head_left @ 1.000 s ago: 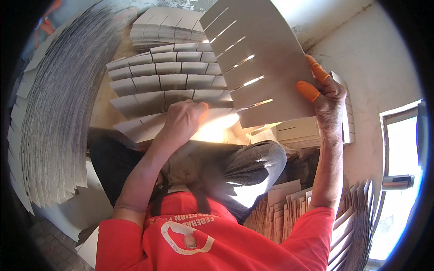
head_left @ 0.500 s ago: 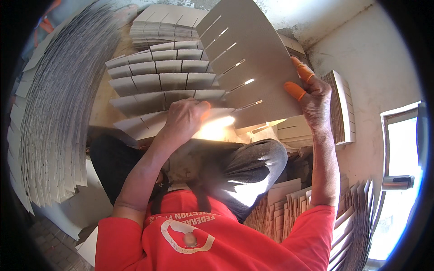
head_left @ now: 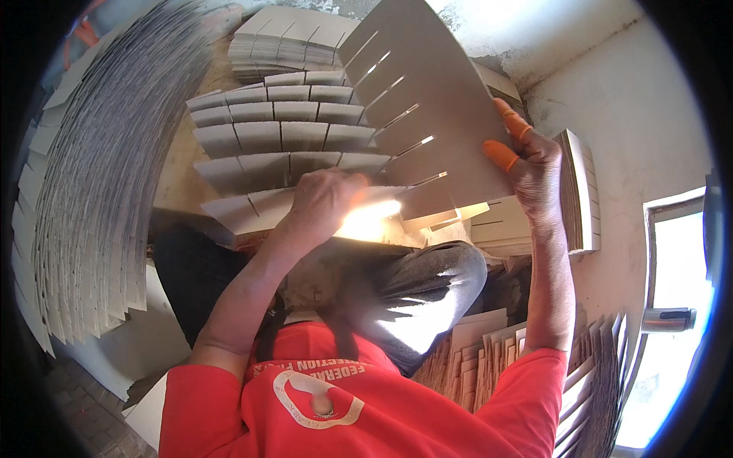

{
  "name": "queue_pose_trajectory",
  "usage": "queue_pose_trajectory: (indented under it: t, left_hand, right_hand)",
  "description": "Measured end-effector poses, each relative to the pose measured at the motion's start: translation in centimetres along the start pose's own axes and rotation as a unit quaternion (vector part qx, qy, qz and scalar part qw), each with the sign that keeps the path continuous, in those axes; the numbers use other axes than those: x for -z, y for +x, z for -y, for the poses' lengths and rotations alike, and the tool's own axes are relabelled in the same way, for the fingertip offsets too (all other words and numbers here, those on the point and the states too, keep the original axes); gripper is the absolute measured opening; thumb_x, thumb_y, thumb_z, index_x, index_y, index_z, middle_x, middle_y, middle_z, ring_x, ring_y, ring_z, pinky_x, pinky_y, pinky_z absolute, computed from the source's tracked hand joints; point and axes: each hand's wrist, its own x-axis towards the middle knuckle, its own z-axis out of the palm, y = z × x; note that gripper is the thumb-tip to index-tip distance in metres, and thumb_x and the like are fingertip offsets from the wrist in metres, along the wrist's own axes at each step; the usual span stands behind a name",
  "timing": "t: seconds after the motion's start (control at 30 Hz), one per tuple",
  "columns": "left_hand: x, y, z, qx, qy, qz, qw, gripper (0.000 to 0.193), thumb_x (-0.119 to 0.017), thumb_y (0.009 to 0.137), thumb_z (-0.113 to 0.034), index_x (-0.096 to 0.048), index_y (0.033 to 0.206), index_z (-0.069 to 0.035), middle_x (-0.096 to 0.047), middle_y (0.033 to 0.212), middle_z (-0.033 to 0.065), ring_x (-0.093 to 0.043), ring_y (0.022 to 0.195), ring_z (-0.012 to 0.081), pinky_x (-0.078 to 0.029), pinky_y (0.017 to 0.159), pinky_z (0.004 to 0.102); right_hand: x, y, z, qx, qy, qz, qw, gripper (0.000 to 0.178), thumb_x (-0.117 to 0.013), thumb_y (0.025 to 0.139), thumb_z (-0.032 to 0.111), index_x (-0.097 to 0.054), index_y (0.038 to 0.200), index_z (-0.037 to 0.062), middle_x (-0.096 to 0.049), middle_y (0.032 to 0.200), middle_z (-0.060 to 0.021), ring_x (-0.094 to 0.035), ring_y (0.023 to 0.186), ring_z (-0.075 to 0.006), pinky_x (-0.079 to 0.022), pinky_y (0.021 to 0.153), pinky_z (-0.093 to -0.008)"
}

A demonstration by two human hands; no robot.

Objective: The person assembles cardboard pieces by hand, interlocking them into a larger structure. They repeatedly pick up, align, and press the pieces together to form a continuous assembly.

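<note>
at 11 o'clock the left hand (head_left: 327, 197) curls at the nearest upright strip (head_left: 269, 206), its fingertips too lost in glare to tell a pinch. at 2, the right hand (head_left: 538, 164) pinches a slotted sheet (head_left: 439, 99), which tilts toward 1; that one-edge hold could let it swing and knock strips askew. farther: tan surface (head_left: 175, 179) at 10, stained pale wall (head_left: 634, 114) at 2.

A bright opening (head_left: 679, 263) adjoins the pale wall (head_left: 618, 122).
</note>
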Motion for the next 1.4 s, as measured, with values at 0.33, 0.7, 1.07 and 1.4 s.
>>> queue_pose_trajectory:
  t: [0.33, 0.7, 1.07, 1.4]
  left_hand:
    - [-0.4, 0.0, 0.3, -0.006, 0.006, 0.003, 1.0, 0.016, -0.065, 0.077, -0.004, -0.071, 0.092, -0.004, -0.066, 0.076, 0.0172, -0.066, 0.072, 0.034, -0.051, 0.064, 0.043]
    - [-0.4, 0.0, 0.3, -0.007, -0.002, 0.001, 1.0, 0.015, -0.065, 0.078, -0.005, -0.071, 0.091, -0.004, -0.067, 0.076, 0.0156, -0.066, 0.072, 0.0329, -0.051, 0.064, 0.043]
    - [-0.3, -0.6, 0.1, -0.025, -0.008, 0.001, 1.0, 0.019, -0.062, 0.072, -0.002, -0.069, 0.09, -0.005, -0.065, 0.072, 0.0125, -0.065, 0.072, 0.0291, -0.052, 0.063, 0.0407]
    - [-0.5, 0.2, 0.0, -0.009, -0.013, 0.015, 1.0, 0.017, -0.061, 0.073, 0.0, -0.069, 0.087, -0.005, -0.065, 0.071, 0.0144, -0.065, 0.069, 0.0314, -0.05, 0.061, 0.0427]
  right_hand:
    - [-1.3, -0.1, -0.8, 0.023, 0.027, -0.014, 0.999, 0.057, -0.066, 0.082, -0.01, -0.05, 0.137, -0.0046, -0.068, 0.113, -0.0109, -0.063, 0.094, -0.0089, -0.054, 0.08, -0.0227]
    - [-1.2, 0.0, -0.9, -0.007, 0.043, 0.008, 0.999, 0.054, -0.065, 0.083, -0.01, -0.05, 0.135, -0.0074, -0.066, 0.117, -0.011, -0.062, 0.095, -0.0096, -0.052, 0.08, -0.0218]
    - [-2.0, -0.1, -1.0, -0.031, -0.004, 0.03, 0.999, 0.057, -0.068, 0.08, -0.01, -0.054, 0.135, -0.0016, -0.062, 0.097, 0.0049, -0.052, 0.078, -0.0014, -0.045, 0.069, -0.0166]
    - [-5.6, 1.4, -1.5, -0.007, -0.133, 0.161, 0.978, 0.078, -0.068, 0.079, -0.007, -0.038, 0.149, 0.0102, -0.06, 0.071, 0.0, -0.048, 0.05, -0.0058, -0.042, 0.047, -0.0236]
